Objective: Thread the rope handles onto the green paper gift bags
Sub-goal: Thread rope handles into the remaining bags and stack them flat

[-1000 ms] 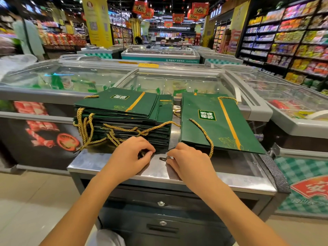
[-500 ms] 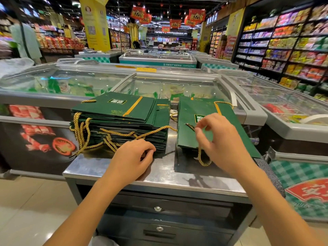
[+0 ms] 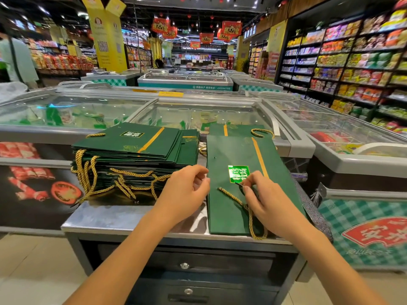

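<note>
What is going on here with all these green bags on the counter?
A person is fitting rope handles to green paper gift bags. One flat bag lies on the metal counter, beside a stack of bags that already carry gold handles. The right hand pinches a gold rope lying across this bag. The left hand is curled at the bag's left edge; whether it holds anything is unclear.

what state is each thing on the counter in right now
stack of bags, flat, gold handles on
front bag, flat, handle not threaded yet
rope, loose on the front bag
right hand, pinches the rope
left hand, fingers curled at the front bag's edge, grip unclear
drawers, closed
freezer lids, closed
</note>
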